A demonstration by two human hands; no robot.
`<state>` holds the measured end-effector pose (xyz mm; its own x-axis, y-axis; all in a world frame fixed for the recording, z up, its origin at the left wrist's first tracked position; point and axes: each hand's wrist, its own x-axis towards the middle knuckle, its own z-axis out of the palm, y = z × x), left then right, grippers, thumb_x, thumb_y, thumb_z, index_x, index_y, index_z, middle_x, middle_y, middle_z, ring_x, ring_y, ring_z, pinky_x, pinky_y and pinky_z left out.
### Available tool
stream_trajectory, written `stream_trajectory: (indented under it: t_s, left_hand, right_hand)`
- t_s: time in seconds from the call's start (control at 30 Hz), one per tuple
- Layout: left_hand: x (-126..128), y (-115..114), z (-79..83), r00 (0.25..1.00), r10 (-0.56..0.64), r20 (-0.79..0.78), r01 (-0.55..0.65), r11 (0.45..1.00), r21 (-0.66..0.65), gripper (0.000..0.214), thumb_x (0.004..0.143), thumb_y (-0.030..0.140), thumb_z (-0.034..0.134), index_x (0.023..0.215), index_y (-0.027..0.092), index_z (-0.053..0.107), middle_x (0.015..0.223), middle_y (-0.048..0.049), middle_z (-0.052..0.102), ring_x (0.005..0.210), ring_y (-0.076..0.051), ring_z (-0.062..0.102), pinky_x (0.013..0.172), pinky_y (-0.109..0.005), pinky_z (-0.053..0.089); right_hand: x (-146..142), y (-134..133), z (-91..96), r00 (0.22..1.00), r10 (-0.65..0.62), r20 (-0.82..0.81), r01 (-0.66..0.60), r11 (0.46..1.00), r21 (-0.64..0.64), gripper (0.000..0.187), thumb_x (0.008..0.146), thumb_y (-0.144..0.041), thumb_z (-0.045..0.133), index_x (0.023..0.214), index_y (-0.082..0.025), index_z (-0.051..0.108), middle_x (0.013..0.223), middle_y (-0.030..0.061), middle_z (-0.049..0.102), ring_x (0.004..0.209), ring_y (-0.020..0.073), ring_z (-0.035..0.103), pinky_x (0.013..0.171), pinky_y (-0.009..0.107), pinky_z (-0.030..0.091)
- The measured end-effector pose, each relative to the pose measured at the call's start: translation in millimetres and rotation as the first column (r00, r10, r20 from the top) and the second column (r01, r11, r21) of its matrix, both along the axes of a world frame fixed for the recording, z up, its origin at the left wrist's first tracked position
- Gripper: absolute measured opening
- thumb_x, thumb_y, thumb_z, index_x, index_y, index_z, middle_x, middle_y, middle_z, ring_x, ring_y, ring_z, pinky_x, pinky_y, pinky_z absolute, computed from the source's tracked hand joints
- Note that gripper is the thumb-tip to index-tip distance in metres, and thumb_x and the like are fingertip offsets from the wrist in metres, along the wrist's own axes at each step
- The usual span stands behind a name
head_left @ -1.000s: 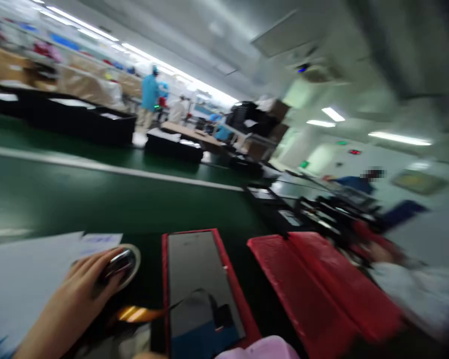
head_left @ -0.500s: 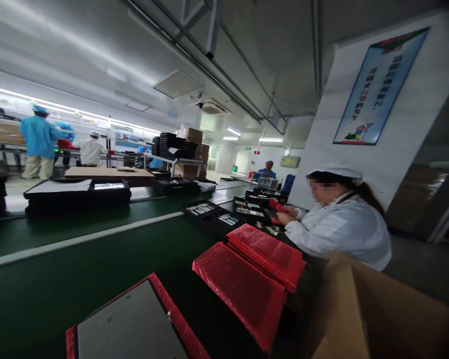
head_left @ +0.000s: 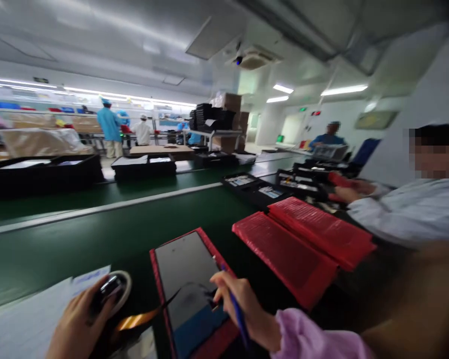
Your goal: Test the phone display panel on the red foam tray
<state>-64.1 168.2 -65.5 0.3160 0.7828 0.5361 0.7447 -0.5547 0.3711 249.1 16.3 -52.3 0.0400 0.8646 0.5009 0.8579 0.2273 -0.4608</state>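
A flat screen panel (head_left: 183,259) lies on a red bubble-wrap sleeve (head_left: 205,239) before me, its lower part bluish. Over its right edge, my right hand (head_left: 243,301) is closed around a slim blue pen-like tool (head_left: 238,316). Dark shapes on the panel look partly like the hand's reflection. At lower left, my left hand (head_left: 78,321) curls around a glossy black round object with a pale ring (head_left: 125,294), perhaps a roll; blur hides its kind. An amber strip (head_left: 138,320) runs from near that hand toward the panel.
Red bubble-wrap sleeves (head_left: 284,254) lie in stacks right of the panel. White papers (head_left: 41,319) sit at left on the green bench (head_left: 115,219). Black trays (head_left: 250,189) stand farther off. A co-worker's hands (head_left: 353,192) hold something red at right.
The view has swung right and down onto the panel. Both my hands have come into view, the right with the blue tool, the left with the glossy black object.
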Motion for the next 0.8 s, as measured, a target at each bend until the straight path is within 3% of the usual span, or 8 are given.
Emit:
stream_trajectory:
  t_s: [0.07,0.2,0.37,0.53,0.67,0.8]
  left_hand:
    - [-10.2,-6.1,2.0,0.999,0.045,-0.013,-0.046,0.998,-0.039,0.048,0.091,0.052,0.044,0.122,0.018,0.056,0.109,-0.0157,0.068,0.102,-0.034,0.065,0.086,-0.053,0.055]
    - [-3.5,-9.1,6.6,0.997,0.068,0.036,-0.064,0.994,-0.094,0.046,0.088,0.051,0.049,0.123,0.021,0.057,0.114,-0.0121,0.068,0.107,-0.032,0.063,0.093,-0.05,0.053]
    - [1.6,-11.7,11.2,0.993,0.062,0.105,-0.051,0.993,-0.105,0.042,0.086,0.048,0.053,0.12,0.023,0.059,0.111,-0.0102,0.069,0.104,-0.031,0.064,0.092,-0.05,0.052]
    - [1.6,-12.7,9.7,0.987,0.08,0.142,-0.062,0.99,-0.124,0.044,0.085,0.047,0.054,0.121,0.022,0.061,0.114,-0.0101,0.069,0.108,-0.03,0.062,0.094,-0.049,0.051]
    - [1.6,-12.0,6.6,0.986,0.092,0.141,-0.073,0.988,-0.135,0.049,0.085,0.049,0.053,0.122,0.019,0.061,0.117,-0.0124,0.068,0.109,-0.03,0.061,0.096,-0.049,0.049]
    - [1.1,-11.1,6.3,0.984,0.093,0.15,-0.071,0.987,-0.146,0.05,0.084,0.05,0.053,0.122,0.018,0.061,0.118,-0.0131,0.068,0.111,-0.031,0.061,0.096,-0.05,0.049]
  right_hand:
    - [5.6,2.0,-0.8,0.998,0.039,-0.049,-0.042,0.997,-0.057,0.037,0.108,-0.021,0.027,0.089,-0.018,0.058,0.063,-0.0051,0.063,0.051,0.0066,0.061,0.048,0.014,0.04]
    - [6.2,4.2,1.9,0.992,0.124,0.028,-0.12,0.988,-0.098,0.031,0.106,-0.023,0.036,0.079,-0.02,0.051,0.065,-0.0049,0.062,0.055,0.0099,0.063,0.05,0.018,0.038]
    - [-6.0,6.0,-7.5,0.967,0.102,0.234,-0.098,0.995,-0.027,0.027,0.104,-0.018,0.042,0.08,-0.019,0.054,0.07,0.0001,0.063,0.057,0.0157,0.065,0.048,0.025,0.032]
    - [-10.4,10.4,-23.0,0.929,0.075,0.363,-0.093,0.995,0.034,0.034,0.104,-0.015,0.034,0.08,-0.018,0.057,0.067,0.0046,0.061,0.053,0.0206,0.063,0.046,0.029,0.027]
    - [-11.2,14.7,-27.7,0.928,0.086,0.362,-0.088,0.996,-0.012,0.03,0.103,-0.015,0.037,0.081,-0.018,0.057,0.069,0.0048,0.062,0.054,0.0224,0.065,0.045,0.03,0.025]
    - [-5.7,18.2,-22.7,0.966,0.071,0.247,-0.05,0.995,-0.09,0.022,0.102,-0.021,0.047,0.082,-0.019,0.057,0.071,0.0033,0.064,0.056,0.0209,0.066,0.046,0.028,0.026]
